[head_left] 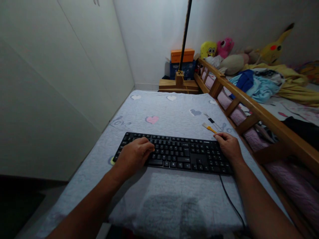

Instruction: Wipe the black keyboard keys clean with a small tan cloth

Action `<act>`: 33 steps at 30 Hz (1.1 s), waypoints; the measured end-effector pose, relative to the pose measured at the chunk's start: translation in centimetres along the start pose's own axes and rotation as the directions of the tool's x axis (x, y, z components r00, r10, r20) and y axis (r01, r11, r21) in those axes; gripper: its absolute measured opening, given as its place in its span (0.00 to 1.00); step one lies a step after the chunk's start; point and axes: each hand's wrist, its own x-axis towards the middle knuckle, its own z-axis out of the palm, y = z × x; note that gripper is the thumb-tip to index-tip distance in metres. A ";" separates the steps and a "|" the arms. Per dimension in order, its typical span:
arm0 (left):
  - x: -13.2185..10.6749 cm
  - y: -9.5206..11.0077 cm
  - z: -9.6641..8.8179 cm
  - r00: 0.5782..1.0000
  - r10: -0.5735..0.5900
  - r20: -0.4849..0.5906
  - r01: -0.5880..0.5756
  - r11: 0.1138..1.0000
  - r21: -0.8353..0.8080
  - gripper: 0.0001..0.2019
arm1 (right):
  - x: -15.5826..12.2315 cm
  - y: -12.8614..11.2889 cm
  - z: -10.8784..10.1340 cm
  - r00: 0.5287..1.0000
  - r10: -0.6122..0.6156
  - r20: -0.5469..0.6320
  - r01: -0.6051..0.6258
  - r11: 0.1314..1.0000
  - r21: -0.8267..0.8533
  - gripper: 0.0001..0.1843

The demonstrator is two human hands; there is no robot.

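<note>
A black keyboard (pixel 179 153) lies on the heart-patterned cloth in front of me, its keys facing up. My left hand (pixel 137 152) is over the left part of the keyboard, fingers curled and pressed together; what they hold, if anything, is hidden. At the keyboard's upper right corner, my right hand (pixel 228 146) pinches the handle end of a small yellow brush (pixel 210 128) with pale bristles, which points away to the left. Just beyond the brush is a thin metal tool with a black middle (pixel 211 120).
A light blue cloth (pixel 164 189) with hearts covers the work surface. The keyboard's cable (pixel 230 196) runs toward me at right. A wooden bed rail (pixel 251 104) borders the right side, and a pale cabinet (pixel 62 83) the left. Boxes (pixel 182 55) stand at the back.
</note>
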 end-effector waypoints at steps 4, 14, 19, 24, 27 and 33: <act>0.1 -0.1 0.7 0.999 0.000 0.045 -0.004 0.995 0.104 0.13 | -0.1 -0.1 -0.1 1.000 -0.007 0.000 0.007 1.000 0.003 0.15; -0.7 -2.1 -1.2 0.978 -0.182 0.105 0.157 0.965 0.209 0.14 | 0.0 -0.1 -0.1 1.000 0.000 0.012 0.000 1.000 -0.020 0.16; 0.2 -0.9 -0.9 0.996 -0.046 0.075 0.042 0.998 0.048 0.13 | 0.0 0.0 -0.1 1.000 -0.002 0.017 0.003 1.000 -0.031 0.16; 1.5 0.7 0.6 0.991 0.121 0.058 -0.119 0.992 -0.035 0.11 | 0.0 0.1 -0.1 1.000 0.000 0.007 0.001 0.999 -0.032 0.16; 1.7 0.7 1.2 0.986 0.152 0.070 -0.151 0.988 -0.022 0.12 | 0.0 0.1 0.0 1.000 -0.010 0.002 0.010 1.000 -0.020 0.16; 1.3 -0.6 1.5 0.981 0.187 0.056 -0.186 0.982 -0.017 0.13 | 0.0 -0.2 -0.1 1.000 -0.003 0.013 0.003 1.000 -0.024 0.16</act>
